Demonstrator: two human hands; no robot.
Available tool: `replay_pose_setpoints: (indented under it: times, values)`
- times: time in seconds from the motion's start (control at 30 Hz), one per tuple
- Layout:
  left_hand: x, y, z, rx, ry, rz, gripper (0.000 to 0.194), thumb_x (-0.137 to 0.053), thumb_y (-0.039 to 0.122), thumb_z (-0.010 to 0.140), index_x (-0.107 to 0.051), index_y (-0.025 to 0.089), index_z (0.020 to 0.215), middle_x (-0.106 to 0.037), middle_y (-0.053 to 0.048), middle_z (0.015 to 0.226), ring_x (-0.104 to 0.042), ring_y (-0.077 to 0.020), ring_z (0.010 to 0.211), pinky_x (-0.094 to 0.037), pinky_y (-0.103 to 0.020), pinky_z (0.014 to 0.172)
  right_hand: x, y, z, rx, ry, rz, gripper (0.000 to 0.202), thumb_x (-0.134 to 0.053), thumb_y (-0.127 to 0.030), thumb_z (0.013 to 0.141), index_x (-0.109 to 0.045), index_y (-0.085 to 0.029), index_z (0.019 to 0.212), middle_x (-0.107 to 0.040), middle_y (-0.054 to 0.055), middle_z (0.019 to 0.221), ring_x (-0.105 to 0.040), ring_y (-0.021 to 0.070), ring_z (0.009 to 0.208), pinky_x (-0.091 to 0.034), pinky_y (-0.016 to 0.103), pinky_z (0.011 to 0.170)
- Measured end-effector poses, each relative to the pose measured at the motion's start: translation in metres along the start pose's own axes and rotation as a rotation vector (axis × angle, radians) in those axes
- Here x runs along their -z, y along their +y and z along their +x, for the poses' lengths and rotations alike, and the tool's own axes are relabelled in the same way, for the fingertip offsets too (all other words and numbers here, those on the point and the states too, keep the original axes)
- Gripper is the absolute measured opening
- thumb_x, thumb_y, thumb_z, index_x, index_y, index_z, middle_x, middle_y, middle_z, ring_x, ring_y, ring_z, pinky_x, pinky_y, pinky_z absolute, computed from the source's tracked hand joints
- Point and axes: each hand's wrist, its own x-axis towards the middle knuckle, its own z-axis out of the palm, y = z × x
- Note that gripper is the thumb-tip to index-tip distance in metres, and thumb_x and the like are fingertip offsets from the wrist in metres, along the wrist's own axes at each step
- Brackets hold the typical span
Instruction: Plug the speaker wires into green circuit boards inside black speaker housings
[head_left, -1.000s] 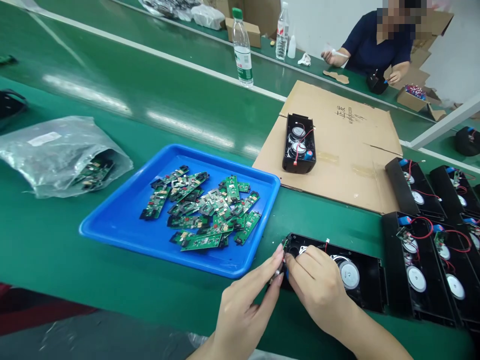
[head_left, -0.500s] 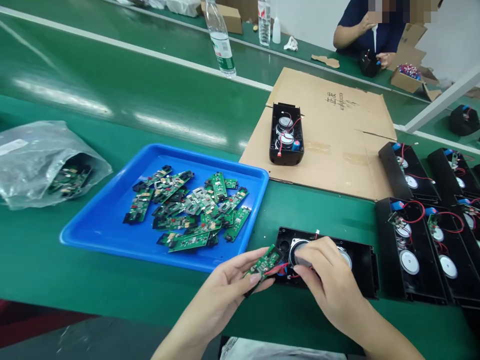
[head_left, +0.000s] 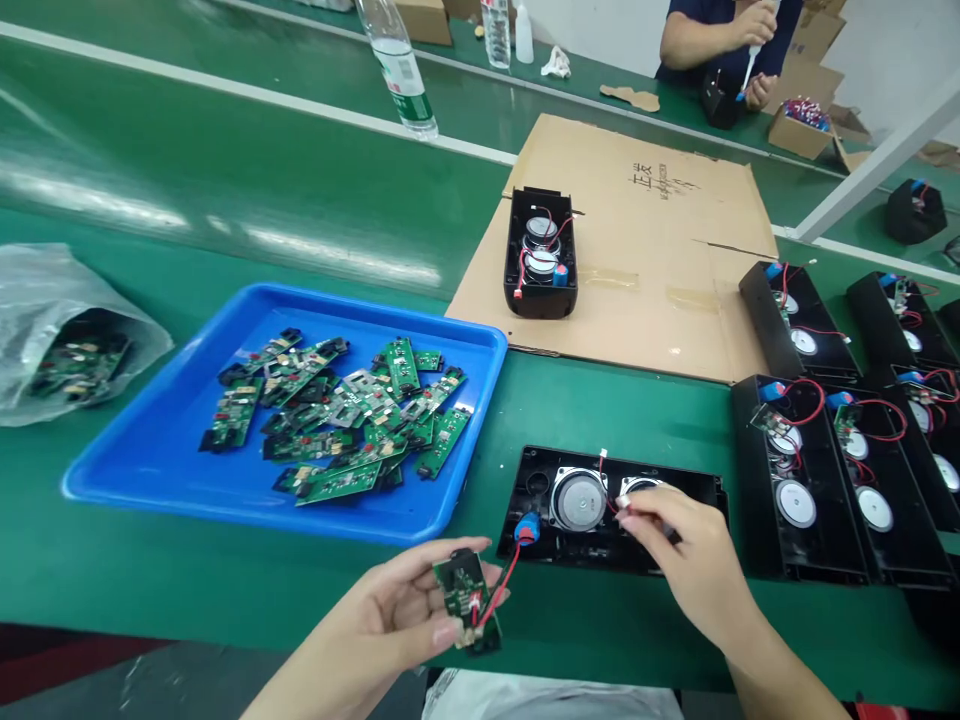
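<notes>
My left hand [head_left: 405,610] holds a green circuit board [head_left: 461,590] just left of an open black speaker housing [head_left: 694,490]. A red and black wire runs from the board to a blue cylinder [head_left: 527,529] at the housing's left end. My right hand [head_left: 682,545] is over the housing, its thumb and fingertips pinched on a thin wire [head_left: 613,505] between two round speakers, the left one [head_left: 580,500] in full view and the other partly covered by my fingers. A small white connector [head_left: 603,454] stands at the housing's upper edge.
A blue tray [head_left: 180,505] of circuit boards lies left, beside a plastic bag [head_left: 142,335] of more boards. Another housing [head_left: 541,255] stands on cardboard [head_left: 645,220]. Several housings [head_left: 806,530] line the right. Behind are a bottle [head_left: 405,85] and a person's hands [head_left: 757,90] with a nozzle.
My left hand has moved left and down with the board, now turned and away from the housing. My right hand has shifted right, off the left speaker, to the wire. The view has shifted slightly.
</notes>
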Motion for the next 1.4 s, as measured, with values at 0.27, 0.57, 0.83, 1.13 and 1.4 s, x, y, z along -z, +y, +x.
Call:
replay_pose_setpoints:
  times: [0.27,0.57,0.83,1.13,1.4]
  values:
    - [-0.052,-0.021,-0.002,-0.281,0.054,0.316,0.019,-0.075,0.028,0.068,-0.058,0.026,0.075,-0.075,-0.002,0.074,-0.071,-0.0250,0.080,-0.055,-0.026,0.064,0.002,0.009,-0.010,0.009,0.067,-0.020,0.015,-0.051,-0.021,0.089,-0.061,-0.019,0.079,-0.061,0.001,0.067,-0.054,0.0130,0.060,-0.045,0.023,0.054]
    - [-0.065,-0.038,0.021,-0.591,0.088,0.495,0.025,-0.073,0.029,0.071,-0.055,0.029,0.089,-0.074,0.002,0.073,-0.070,-0.0189,0.062,-0.055,-0.022,0.054,-0.009,0.002,-0.011,0.256,-0.039,-0.166,0.026,-0.041,-0.015,0.093,-0.056,-0.016,0.072,-0.055,0.003,0.067,-0.044,0.0139,0.064,-0.038,0.026,0.058]
    - [-0.068,-0.026,0.019,-0.769,0.072,0.676,0.022,-0.062,0.014,0.076,-0.055,0.029,0.091,-0.074,0.009,0.072,-0.071,-0.0118,0.061,-0.056,-0.015,0.055,-0.016,0.005,-0.009,0.307,-0.036,-0.304,0.032,-0.038,-0.014,0.093,-0.052,-0.017,0.064,-0.050,0.001,0.064,-0.037,0.0135,0.061,-0.032,0.026,0.055]
    - [-0.070,-0.031,0.024,-0.887,0.090,0.797,0.022,-0.058,0.013,0.080,-0.056,0.029,0.095,-0.073,0.009,0.071,-0.071,-0.0089,0.060,-0.052,-0.008,0.054,-0.018,0.001,-0.011,0.322,-0.009,-0.325,0.033,-0.038,-0.012,0.092,-0.051,-0.017,0.062,-0.048,0.001,0.061,-0.036,0.0137,0.059,-0.029,0.026,0.053]
    - [-0.072,-0.037,0.022,-0.867,0.050,0.749,0.020,-0.053,0.013,0.084,-0.052,0.027,0.098,-0.072,0.007,0.070,-0.071,-0.0101,0.059,-0.054,-0.010,0.054,-0.027,0.000,-0.010,0.398,0.154,-0.478,0.041,-0.036,-0.010,0.092,-0.047,-0.018,0.053,-0.043,0.001,0.054,-0.033,0.0145,0.053,-0.024,0.030,0.050]
